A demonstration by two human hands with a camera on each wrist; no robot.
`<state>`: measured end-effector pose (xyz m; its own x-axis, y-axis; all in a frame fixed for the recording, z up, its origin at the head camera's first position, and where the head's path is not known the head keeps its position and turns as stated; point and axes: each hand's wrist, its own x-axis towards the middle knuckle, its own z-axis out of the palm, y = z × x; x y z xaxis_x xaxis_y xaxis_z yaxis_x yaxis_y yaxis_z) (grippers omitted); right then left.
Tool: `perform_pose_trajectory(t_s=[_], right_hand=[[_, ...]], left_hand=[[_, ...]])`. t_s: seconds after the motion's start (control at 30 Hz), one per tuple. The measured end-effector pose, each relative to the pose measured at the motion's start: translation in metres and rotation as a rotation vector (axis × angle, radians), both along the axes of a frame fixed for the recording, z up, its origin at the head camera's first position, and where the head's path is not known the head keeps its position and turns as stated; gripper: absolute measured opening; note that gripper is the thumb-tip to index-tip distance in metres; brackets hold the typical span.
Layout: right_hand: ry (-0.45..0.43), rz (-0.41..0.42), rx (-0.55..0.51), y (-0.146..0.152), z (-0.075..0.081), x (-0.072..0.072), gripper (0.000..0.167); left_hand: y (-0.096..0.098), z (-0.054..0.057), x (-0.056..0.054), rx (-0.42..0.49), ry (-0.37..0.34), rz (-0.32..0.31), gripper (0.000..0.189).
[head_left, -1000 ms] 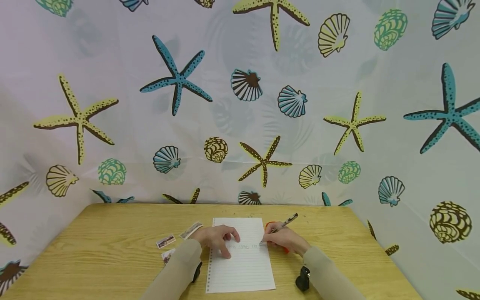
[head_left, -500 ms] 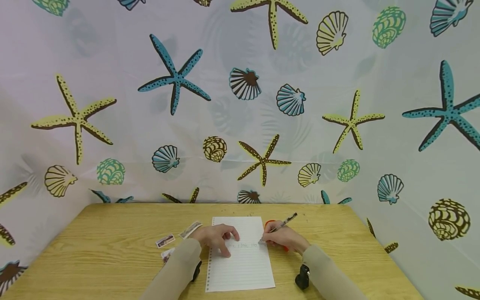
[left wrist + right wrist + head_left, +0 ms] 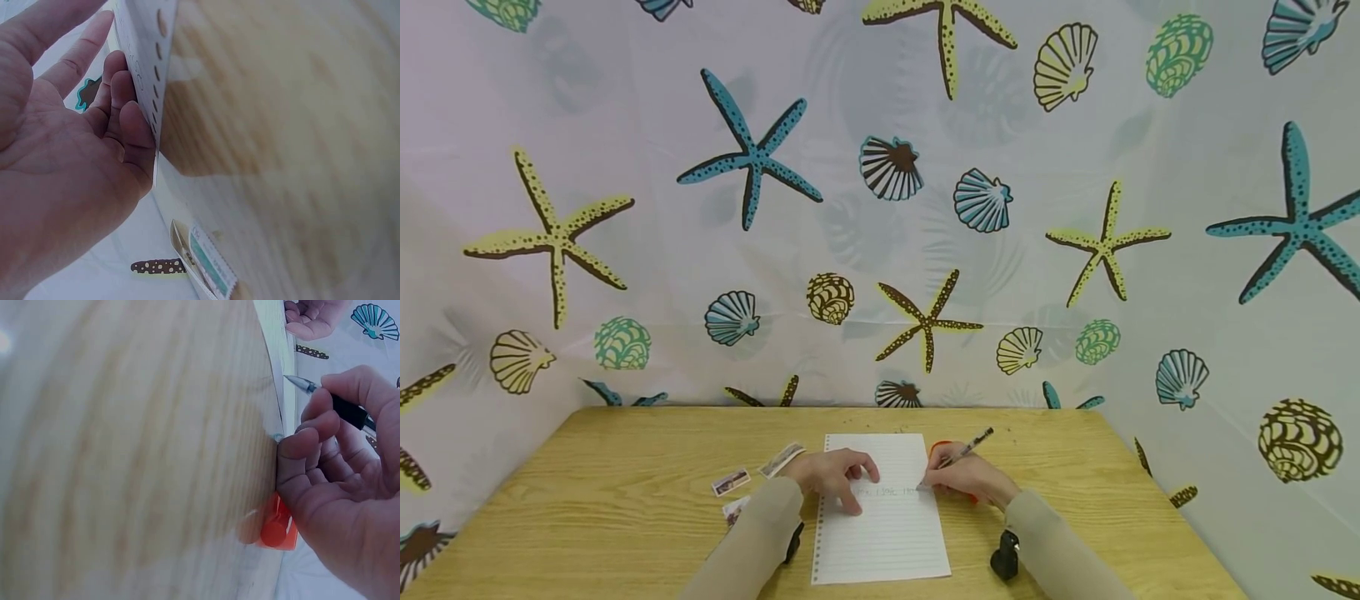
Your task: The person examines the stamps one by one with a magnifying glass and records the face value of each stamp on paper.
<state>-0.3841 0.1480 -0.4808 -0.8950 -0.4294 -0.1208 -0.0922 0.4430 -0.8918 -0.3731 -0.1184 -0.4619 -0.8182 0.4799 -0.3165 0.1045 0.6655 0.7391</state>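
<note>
A sheet of white lined paper (image 3: 883, 550) with punched holes along its left edge lies on the table, a short line of handwriting across its middle. My left hand (image 3: 835, 477) rests on the left part of the sheet, thumb and fingers spread. In the left wrist view, the curled smaller fingers of the left hand (image 3: 75, 150) lie by the holed edge. My right hand (image 3: 966, 475) pinches a pen (image 3: 976, 442) with a black grip, its tip at the end of the writing. The right wrist view shows the pen (image 3: 350, 411) between thumb and fingers.
Beside the left forearm lie several small printed pictures (image 3: 731, 482); one in the left wrist view looks like a postage stamp (image 3: 212, 259) with a perforated edge. An orange-red object (image 3: 275, 528) sits behind the right hand, mostly hidden. A shell-patterned curtain (image 3: 880, 250) surrounds the wooden table (image 3: 625, 500).
The pen tip has shifted slightly left near the end of the writing, the right hand moving only a little with it. The left hand and paper stay in place.
</note>
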Motion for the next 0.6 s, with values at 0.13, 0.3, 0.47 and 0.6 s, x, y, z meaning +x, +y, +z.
perform_pose_trajectory(t_s=[0.13, 0.3, 0.47, 0.6], right_hand=[[-0.013, -0.007, -0.016, 0.0001, -0.0010, 0.0004, 0.012], [-0.032, -0.022, -0.023, 0.0004, -0.0020, -0.0009, 0.013], [-0.038, -0.006, -0.020, 0.0008, -0.0022, -0.0018, 0.012], [-0.033, 0.000, -0.019, 0.0007, -0.0006, -0.0006, 0.012]], left_hand=[[-0.0003, -0.0009, 0.0002, 0.007, 0.001, -0.003, 0.045], [-0.0004, -0.0017, 0.0000, 0.008, 0.001, -0.008, 0.044], [-0.0003, -0.0016, -0.0009, 0.004, 0.010, -0.017, 0.044], [-0.0004, -0.0014, -0.0015, -0.005, 0.013, -0.016, 0.044]])
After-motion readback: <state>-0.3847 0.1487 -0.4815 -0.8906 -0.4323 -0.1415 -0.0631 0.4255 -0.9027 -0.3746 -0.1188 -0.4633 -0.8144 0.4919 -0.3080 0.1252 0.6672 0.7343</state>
